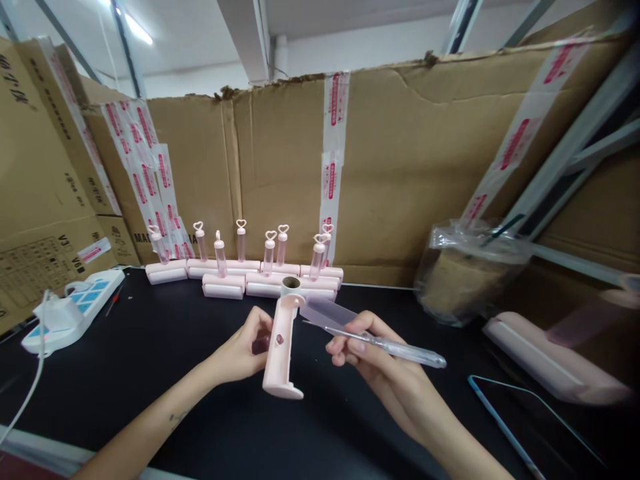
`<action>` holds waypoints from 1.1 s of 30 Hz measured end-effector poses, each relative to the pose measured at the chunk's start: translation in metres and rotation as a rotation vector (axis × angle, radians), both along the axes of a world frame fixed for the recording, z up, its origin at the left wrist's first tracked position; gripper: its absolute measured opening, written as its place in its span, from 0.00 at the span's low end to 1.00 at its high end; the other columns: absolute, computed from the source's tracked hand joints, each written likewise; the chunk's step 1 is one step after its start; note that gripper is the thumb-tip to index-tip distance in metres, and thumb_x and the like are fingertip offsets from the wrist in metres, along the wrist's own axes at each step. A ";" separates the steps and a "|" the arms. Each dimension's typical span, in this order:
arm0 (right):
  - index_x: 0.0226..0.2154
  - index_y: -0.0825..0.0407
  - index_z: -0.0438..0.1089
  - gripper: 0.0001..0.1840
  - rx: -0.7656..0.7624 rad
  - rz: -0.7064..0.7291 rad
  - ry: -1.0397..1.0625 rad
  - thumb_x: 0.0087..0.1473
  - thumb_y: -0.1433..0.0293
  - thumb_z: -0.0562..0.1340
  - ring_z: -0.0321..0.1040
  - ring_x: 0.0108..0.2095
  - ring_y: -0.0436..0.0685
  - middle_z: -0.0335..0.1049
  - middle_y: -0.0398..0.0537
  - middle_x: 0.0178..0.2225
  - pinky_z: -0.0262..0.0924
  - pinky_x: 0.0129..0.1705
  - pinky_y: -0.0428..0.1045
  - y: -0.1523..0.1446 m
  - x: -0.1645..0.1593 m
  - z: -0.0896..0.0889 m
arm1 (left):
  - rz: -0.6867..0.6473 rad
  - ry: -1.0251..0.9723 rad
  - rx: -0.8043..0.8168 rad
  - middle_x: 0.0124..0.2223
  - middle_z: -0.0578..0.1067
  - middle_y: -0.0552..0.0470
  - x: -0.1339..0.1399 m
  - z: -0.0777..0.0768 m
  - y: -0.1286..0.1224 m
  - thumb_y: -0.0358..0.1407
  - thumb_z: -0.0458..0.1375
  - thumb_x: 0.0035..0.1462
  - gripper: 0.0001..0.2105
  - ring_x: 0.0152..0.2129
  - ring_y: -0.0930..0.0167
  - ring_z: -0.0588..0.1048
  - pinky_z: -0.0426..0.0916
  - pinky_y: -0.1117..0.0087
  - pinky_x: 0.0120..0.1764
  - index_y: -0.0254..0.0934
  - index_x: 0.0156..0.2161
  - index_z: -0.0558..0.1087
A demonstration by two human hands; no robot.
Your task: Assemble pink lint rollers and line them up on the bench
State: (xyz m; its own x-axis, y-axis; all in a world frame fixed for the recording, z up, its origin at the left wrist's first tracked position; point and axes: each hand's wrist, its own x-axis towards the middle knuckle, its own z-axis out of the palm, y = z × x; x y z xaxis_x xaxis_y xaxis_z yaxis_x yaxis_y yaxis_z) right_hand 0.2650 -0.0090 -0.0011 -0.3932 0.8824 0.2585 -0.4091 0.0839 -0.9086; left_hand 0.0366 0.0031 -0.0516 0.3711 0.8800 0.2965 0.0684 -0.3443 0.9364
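My left hand point(255, 347) is closed around the dark translucent handle point(261, 345) of a pale pink lint roller housing point(278, 360). The housing stands tilted, its hollow side showing a small dark opening. At its upper end is a white roll point(291, 287) with a brown core, partly hidden behind the housing. My right hand point(373, 347) grips a screwdriver point(400, 348) with a clear handle, its thin shaft pointing left toward the housing. A flat, translucent mauve piece point(330, 315) extends from behind the right fingers to the housing; whether those fingers hold it is unclear.
Several pink lint rollers point(224, 285) with heart-topped handles line the cardboard wall point(280, 160). Another roller point(550, 360) lies at right, near a phone point(530, 420) and a bagged drink cup point(465, 280). A power strip point(75, 310) with a white cable sits left on the black table point(210, 427).
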 end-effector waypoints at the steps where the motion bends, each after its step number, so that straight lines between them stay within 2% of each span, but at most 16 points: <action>1: 0.31 0.49 0.65 0.04 -0.012 0.012 -0.011 0.51 0.70 0.63 0.70 0.29 0.49 0.76 0.44 0.29 0.63 0.34 0.45 0.000 -0.001 -0.001 | -0.005 0.012 -0.010 0.34 0.66 0.55 -0.001 0.001 0.000 0.35 0.59 0.51 0.15 0.29 0.74 0.70 0.65 0.71 0.34 0.39 0.39 0.55; 3: 0.30 0.50 0.65 0.04 -0.038 0.021 -0.041 0.52 0.69 0.62 0.71 0.29 0.50 0.76 0.45 0.30 0.65 0.35 0.47 0.002 -0.004 -0.004 | -0.064 0.048 0.015 0.38 0.68 0.51 -0.004 0.006 -0.002 0.36 0.58 0.52 0.20 0.35 0.71 0.70 0.66 0.68 0.39 0.38 0.47 0.55; 5: 0.29 0.51 0.66 0.06 -0.045 -0.005 -0.093 0.52 0.67 0.63 0.73 0.32 0.53 0.76 0.48 0.32 0.66 0.37 0.50 0.004 -0.008 -0.009 | -0.172 0.079 0.058 0.48 0.66 0.44 -0.008 0.013 -0.004 0.39 0.57 0.52 0.25 0.45 0.65 0.68 0.63 0.63 0.47 0.36 0.53 0.54; 7: 0.28 0.53 0.66 0.08 -0.023 -0.062 -0.150 0.50 0.65 0.64 0.74 0.33 0.56 0.76 0.50 0.34 0.67 0.38 0.52 0.006 -0.011 -0.013 | -0.239 0.109 0.064 0.52 0.64 0.41 -0.011 0.018 -0.005 0.42 0.55 0.53 0.24 0.49 0.61 0.65 0.61 0.61 0.50 0.34 0.53 0.59; 10: 0.26 0.53 0.66 0.10 0.010 -0.107 -0.201 0.47 0.65 0.66 0.75 0.34 0.58 0.76 0.51 0.34 0.68 0.39 0.53 0.007 -0.013 -0.018 | -0.183 0.170 0.017 0.46 0.69 0.43 -0.010 0.020 -0.006 0.43 0.56 0.54 0.19 0.43 0.63 0.70 0.64 0.63 0.46 0.32 0.47 0.66; 13: 0.27 0.52 0.66 0.10 0.034 -0.091 -0.208 0.46 0.66 0.66 0.75 0.35 0.59 0.77 0.51 0.34 0.70 0.39 0.54 0.006 -0.013 -0.020 | -0.144 0.189 -0.018 0.41 0.72 0.45 -0.008 0.018 -0.006 0.43 0.58 0.52 0.18 0.39 0.64 0.72 0.66 0.66 0.42 0.32 0.44 0.68; 22: 0.26 0.53 0.66 0.09 0.074 -0.107 -0.205 0.47 0.66 0.66 0.75 0.35 0.59 0.77 0.51 0.34 0.70 0.38 0.53 0.005 -0.013 -0.020 | -0.152 0.237 -0.014 0.41 0.74 0.45 -0.007 0.019 -0.007 0.42 0.59 0.52 0.17 0.38 0.64 0.72 0.66 0.65 0.42 0.32 0.43 0.70; 33: 0.25 0.53 0.65 0.11 -0.051 -0.060 -0.162 0.46 0.67 0.67 0.75 0.33 0.58 0.78 0.52 0.33 0.69 0.37 0.52 0.006 -0.013 -0.020 | -0.175 0.062 -0.257 0.34 0.74 0.49 -0.005 0.008 -0.004 0.46 0.65 0.41 0.20 0.32 0.68 0.72 0.67 0.69 0.37 0.31 0.36 0.72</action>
